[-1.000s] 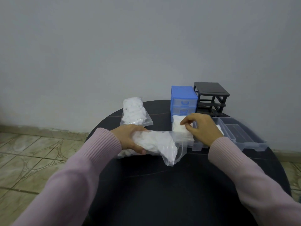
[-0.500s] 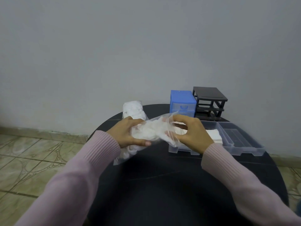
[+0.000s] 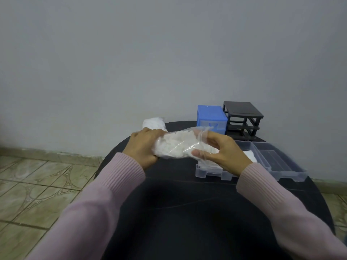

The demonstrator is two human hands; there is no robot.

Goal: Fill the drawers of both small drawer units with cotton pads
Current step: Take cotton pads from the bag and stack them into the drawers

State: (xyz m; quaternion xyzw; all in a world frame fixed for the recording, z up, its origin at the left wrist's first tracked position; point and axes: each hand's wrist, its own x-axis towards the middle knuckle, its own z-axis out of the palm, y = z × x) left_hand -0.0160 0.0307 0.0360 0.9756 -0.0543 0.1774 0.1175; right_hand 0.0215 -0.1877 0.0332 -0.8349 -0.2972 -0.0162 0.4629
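a round black table [image 3: 187, 212] stands against a plain grey wall [image 3: 131, 53] (patterned floor tiles [image 3: 37, 184] below).

A round black tabletop [image 3: 187, 212] fills the lower middle of the view. Behind it rises a plain grey wall [image 3: 150, 53]. To the left lies a tiled floor [image 3: 33, 184] with a curved pattern, edged by a worn skirting [image 3: 56, 152].

A single head-worn, wide-angle view looks forward and down from the person's own eye level — close over a round black table [image 3: 187, 212], both forearms reaching in from the bottom edge, a grey wall [image 3: 169, 53] filling the upper half behind.
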